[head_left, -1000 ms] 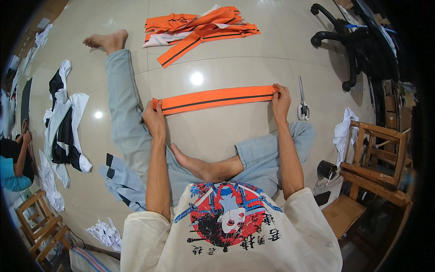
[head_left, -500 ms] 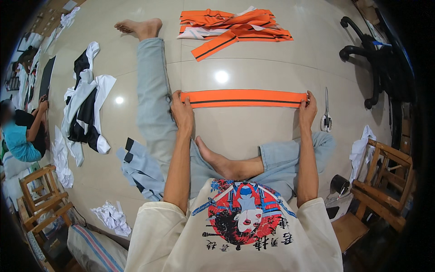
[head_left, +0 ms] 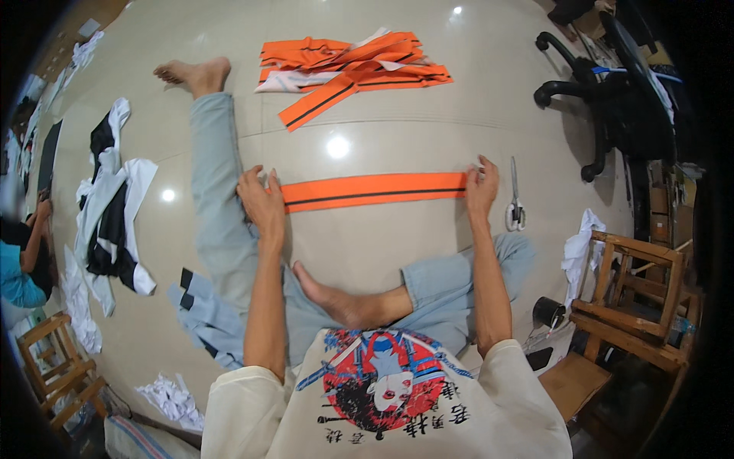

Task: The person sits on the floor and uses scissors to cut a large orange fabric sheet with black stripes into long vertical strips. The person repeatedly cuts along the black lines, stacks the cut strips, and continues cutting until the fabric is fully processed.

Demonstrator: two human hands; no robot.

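Note:
A long orange fabric strip (head_left: 375, 193) with a dark line along it lies across the pale floor between my hands, tilted slightly up to the right. My left hand (head_left: 261, 205) is at its left end, fingers apart and bent. At the other end is my right hand (head_left: 482, 190), its fingers spread beside the strip's edge. Neither hand shows a clear grip on the fabric. To the right of my right hand lie scissors (head_left: 515, 206) with pale handles. Farther off, several similar orange strips (head_left: 359, 65) form a loose pile.
Black, white and grey cloth pieces (head_left: 115, 222) lie at the left, beyond my outstretched leg (head_left: 218, 168). Bluish cloth (head_left: 206, 314) sits by my thigh. At the right are a black wheeled chair base (head_left: 589, 99) and a wooden frame (head_left: 634, 283). Another person (head_left: 21, 268) sits far left.
My fingers have spread from their pinch at both ends of the orange strip. The strip now slants a little. The whole view has shifted, moving the scene left and down.

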